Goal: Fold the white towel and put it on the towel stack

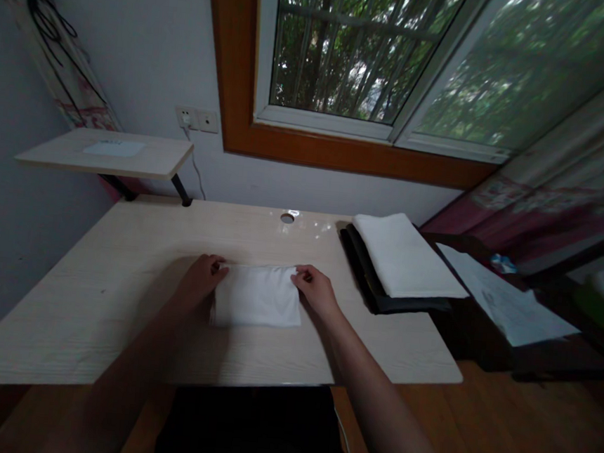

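A white folded cloth lies on the pale wooden desk, near its front middle. At the cloth's far left corner, my left hand pinches the edge between thumb and fingers. My right hand grips the far right corner the same way. Slight wrinkles run across the cloth's top, and its near edge lies toward me. Whether the cloth has more layers underneath is hard to make out.
Right of the cloth, a white folded sheet rests on dark folded material. A raised shelf stands at the back left. Beyond the desk's right edge are papers on a dark surface. A cable hole sits at the back.
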### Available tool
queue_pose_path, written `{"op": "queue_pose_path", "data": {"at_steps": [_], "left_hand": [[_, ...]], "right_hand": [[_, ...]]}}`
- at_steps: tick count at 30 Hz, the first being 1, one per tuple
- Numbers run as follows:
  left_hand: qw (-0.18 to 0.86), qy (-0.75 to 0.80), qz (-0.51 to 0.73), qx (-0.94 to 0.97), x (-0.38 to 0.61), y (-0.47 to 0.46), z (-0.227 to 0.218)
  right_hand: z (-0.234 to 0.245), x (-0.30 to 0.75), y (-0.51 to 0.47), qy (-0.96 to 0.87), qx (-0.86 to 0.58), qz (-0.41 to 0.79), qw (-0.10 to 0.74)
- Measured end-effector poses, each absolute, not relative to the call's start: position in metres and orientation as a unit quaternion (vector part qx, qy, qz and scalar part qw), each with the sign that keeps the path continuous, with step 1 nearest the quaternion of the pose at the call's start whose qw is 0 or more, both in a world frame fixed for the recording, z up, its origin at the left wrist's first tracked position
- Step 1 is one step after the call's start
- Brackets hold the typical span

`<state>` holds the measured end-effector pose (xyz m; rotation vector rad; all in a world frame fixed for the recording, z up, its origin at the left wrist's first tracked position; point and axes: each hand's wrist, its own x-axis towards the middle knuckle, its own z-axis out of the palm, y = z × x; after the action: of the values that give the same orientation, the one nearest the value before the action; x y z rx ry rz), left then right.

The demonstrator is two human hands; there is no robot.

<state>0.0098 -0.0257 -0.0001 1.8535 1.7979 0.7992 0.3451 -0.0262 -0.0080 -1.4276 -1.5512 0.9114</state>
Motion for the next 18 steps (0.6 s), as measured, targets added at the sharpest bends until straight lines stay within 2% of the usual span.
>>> {"op": "queue_pose_path", "data": {"at_steps": [5,10,18], "left_hand": [[0.203,0.656,0.273,0.673,0.011,-0.025,-0.003],[0.187,0.655,0.284,0.674,0.011,-0.027,-0.007],[0.166,0.650,0.295,0.681,0.012,-0.025,-0.011]], "right_hand": [[-0.001,0.340,-0.027,-0.598,-0.581,0.318,0.452],[-0.006,0.340,-0.027,-0.610,-0.573,0.345,0.424],[-0.012,0.338,-0.016,-0.611,-0.576,0.326,0.433]]}}
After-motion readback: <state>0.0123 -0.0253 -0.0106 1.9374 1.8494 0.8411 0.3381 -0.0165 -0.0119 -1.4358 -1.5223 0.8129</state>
